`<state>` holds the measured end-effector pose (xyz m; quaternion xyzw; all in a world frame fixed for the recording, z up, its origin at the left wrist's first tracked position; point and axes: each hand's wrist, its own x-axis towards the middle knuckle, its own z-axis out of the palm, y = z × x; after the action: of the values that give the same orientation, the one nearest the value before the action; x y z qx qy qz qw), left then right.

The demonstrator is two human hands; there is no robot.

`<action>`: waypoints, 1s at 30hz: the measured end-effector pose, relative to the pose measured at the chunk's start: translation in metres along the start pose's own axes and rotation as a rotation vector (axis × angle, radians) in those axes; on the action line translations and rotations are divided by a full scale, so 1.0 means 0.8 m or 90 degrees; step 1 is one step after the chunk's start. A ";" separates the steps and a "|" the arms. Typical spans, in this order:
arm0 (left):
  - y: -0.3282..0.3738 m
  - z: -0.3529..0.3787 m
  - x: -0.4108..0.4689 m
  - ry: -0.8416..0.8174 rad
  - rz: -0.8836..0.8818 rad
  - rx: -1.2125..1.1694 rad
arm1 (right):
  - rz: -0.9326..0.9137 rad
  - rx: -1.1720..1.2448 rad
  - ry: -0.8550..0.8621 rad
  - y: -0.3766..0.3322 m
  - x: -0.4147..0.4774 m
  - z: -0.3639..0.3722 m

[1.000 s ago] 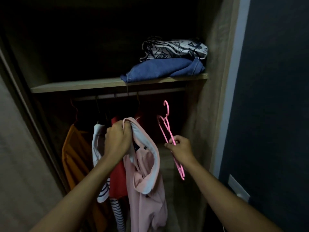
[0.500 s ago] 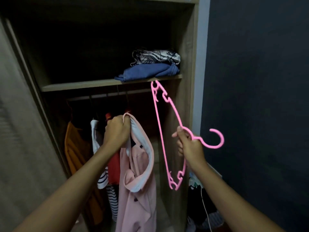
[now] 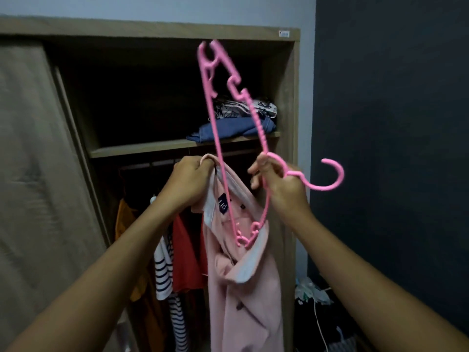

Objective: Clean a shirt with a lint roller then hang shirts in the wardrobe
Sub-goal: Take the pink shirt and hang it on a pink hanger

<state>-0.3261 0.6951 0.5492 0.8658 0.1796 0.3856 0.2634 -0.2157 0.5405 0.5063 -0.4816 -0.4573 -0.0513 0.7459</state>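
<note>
My left hand (image 3: 189, 182) grips the collar of a pale pink shirt (image 3: 243, 288), which hangs down in front of the open wardrobe (image 3: 288, 97). My right hand (image 3: 281, 184) holds a pink plastic hanger (image 3: 220, 118) at its neck, turned on end with the hook pointing right. The hanger's lower end sits inside the shirt's neck opening, just below the collar label. Its upper end reaches up in front of the wardrobe's top compartment.
Folded blue and patterned clothes (image 3: 236, 120) lie on the wardrobe shelf (image 3: 142, 148). Below hang an orange garment (image 3: 124, 219), a striped top (image 3: 163, 270) and a red top (image 3: 186, 255). A sliding door (image 3: 38, 186) covers the left; a dark wall (image 3: 393, 148) stands right, with clutter (image 3: 312, 293) on the floor.
My right hand pulled the pink hanger out of the wardrobe, turned it on end and brought it to the shirt; its lower end now sits in the neck opening. The view has moved back.
</note>
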 end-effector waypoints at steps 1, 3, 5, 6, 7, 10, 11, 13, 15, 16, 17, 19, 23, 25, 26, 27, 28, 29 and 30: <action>0.000 -0.009 0.002 -0.002 0.001 -0.022 | -0.020 -0.075 -0.042 0.013 0.002 -0.004; -0.006 -0.029 0.005 -0.007 -0.019 -0.066 | -0.057 -0.198 -0.116 0.036 0.008 -0.017; -0.016 -0.051 0.008 -0.008 -0.063 -0.114 | -0.047 -0.291 -0.183 0.048 0.017 -0.031; -0.021 -0.061 0.009 -0.013 -0.083 -0.130 | -0.033 -0.337 -0.217 0.049 0.021 -0.037; -0.026 -0.070 0.011 -0.023 -0.101 -0.142 | -0.012 -0.378 -0.247 0.049 0.025 -0.044; -0.045 -0.083 0.012 -0.042 -0.149 -0.141 | 0.045 -0.430 -0.310 0.042 0.037 -0.060; -0.052 -0.082 0.011 -0.042 -0.160 -0.130 | 0.065 -0.442 -0.328 0.036 0.042 -0.063; -0.068 -0.080 0.009 -0.044 -0.182 -0.112 | 0.099 -0.497 -0.380 0.026 0.051 -0.069; -0.080 -0.078 0.007 -0.034 -0.198 -0.113 | 0.149 -0.547 -0.420 0.017 0.055 -0.072; -0.083 -0.077 0.006 -0.023 -0.197 -0.113 | 0.192 -0.564 -0.430 0.015 0.054 -0.071; -0.085 -0.074 0.006 -0.007 -0.190 -0.110 | 0.237 -0.592 -0.445 0.015 0.050 -0.068; -0.085 -0.067 0.005 0.023 -0.170 -0.090 | 0.280 -0.661 -0.496 0.021 0.044 -0.056; -0.081 -0.054 -0.001 0.005 -0.132 -0.083 | 0.214 -0.493 -0.478 0.030 0.040 -0.036; -0.083 -0.054 -0.005 -0.013 -0.138 -0.097 | 0.173 -0.292 -0.401 0.030 0.041 -0.033; -0.085 -0.055 -0.007 -0.014 -0.144 -0.101 | 0.168 -0.207 -0.355 0.027 0.043 -0.032; -0.089 -0.056 -0.009 -0.014 -0.149 -0.102 | 0.168 -0.150 -0.311 0.020 0.044 -0.031; -0.095 -0.058 -0.011 -0.014 -0.152 -0.101 | 0.168 -0.126 -0.278 0.014 0.049 -0.031; -0.101 -0.060 -0.012 -0.013 -0.156 -0.100 | 0.164 -0.143 -0.264 0.005 0.054 -0.032; -0.104 -0.062 -0.015 -0.012 -0.160 -0.097 | 0.158 -0.204 -0.271 -0.001 0.060 -0.035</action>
<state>-0.3806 0.7708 0.5207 0.8177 0.2539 0.3538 0.3765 -0.1708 0.5361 0.5385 -0.6454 -0.5270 0.0711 0.5483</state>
